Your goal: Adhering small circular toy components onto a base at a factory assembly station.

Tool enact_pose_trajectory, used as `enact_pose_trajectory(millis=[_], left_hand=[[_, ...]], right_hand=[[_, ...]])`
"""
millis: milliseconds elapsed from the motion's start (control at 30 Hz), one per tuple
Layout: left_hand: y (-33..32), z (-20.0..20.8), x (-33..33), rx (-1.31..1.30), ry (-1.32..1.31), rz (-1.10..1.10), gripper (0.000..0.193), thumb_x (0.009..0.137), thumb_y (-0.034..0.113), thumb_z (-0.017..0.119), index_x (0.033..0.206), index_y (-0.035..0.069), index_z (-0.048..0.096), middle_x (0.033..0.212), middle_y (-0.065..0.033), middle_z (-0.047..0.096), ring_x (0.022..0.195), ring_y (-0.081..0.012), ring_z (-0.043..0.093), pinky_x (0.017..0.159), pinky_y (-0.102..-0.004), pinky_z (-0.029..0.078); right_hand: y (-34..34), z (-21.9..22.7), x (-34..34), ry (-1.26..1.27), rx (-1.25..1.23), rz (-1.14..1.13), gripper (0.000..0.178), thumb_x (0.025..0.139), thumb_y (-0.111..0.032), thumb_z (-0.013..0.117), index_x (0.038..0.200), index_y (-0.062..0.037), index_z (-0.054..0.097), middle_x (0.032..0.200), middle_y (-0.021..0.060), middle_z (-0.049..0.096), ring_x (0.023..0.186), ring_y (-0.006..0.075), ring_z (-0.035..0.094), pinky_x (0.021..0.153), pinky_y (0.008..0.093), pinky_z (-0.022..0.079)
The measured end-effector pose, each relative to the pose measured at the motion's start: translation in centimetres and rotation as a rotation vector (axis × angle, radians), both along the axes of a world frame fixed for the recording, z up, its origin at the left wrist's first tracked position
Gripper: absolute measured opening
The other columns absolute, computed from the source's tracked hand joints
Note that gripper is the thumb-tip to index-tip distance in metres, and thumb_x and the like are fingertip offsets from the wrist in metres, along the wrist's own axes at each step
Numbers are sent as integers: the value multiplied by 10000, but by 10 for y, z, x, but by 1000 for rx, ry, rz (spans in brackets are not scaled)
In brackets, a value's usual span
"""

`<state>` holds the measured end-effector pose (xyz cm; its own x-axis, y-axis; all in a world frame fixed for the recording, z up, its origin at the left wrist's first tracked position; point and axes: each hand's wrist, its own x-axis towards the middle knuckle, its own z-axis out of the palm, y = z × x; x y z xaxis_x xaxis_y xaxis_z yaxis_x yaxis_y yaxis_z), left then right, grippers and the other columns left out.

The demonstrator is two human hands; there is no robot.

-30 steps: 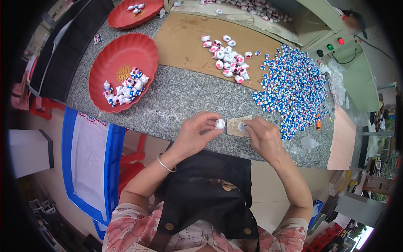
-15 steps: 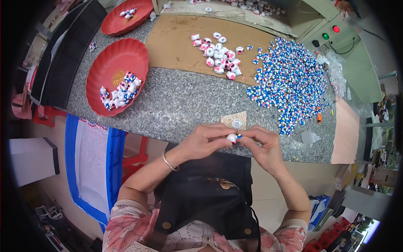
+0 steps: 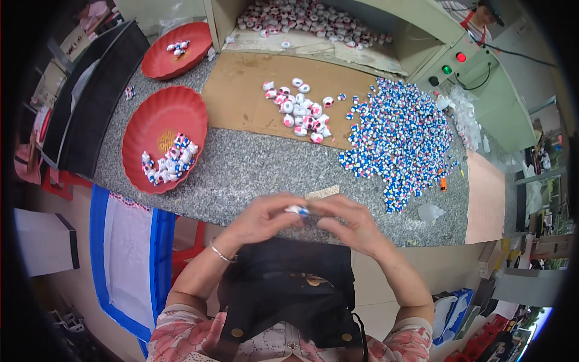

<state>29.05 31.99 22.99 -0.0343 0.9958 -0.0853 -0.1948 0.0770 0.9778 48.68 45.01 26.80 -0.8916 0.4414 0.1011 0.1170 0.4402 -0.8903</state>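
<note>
Where the left fingers (image 3: 279,201) pinch, a white-and-blue piece (image 3: 297,210) sits between them.

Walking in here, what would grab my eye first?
Probably the big heap of tiny blue-and-white pieces, on the right of the speckled counter. Then the nearer red scalloped bowl on the left, holding small figures. At the front, the left hand holds a blurred piece, the right hand beside it.

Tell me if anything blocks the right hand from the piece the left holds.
Nothing visible stands between the right hand and the small white-and-blue piece in the left hand; blur hides whether the right touches it.
</note>
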Motion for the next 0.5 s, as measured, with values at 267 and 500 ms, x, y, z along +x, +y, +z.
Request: enact_pose_trajectory(millis=[267, 500], left_hand=[[-46, 22, -119, 50, 1343, 676, 287, 792, 17, 694, 1075, 18, 646, 1081, -160, 639, 1041, -346, 582, 914, -411, 449], [14, 18, -81, 316, 1254, 643, 296, 798, 38, 701, 1083, 31, 621, 1122, -167, 592, 1023, -363, 597, 878, -436, 487]], right_hand=[[84, -42, 37, -197, 821, -123, 242, 783, 79, 611, 1007, 6, 666, 980, 155, 642, 904, 326, 640, 765, 391, 534], [76, -39, 31, -258, 916, -24, 189, 733, 72, 565, 895, -20, 595, 890, 142, 596, 787, 321, 603, 717, 418, 502]])
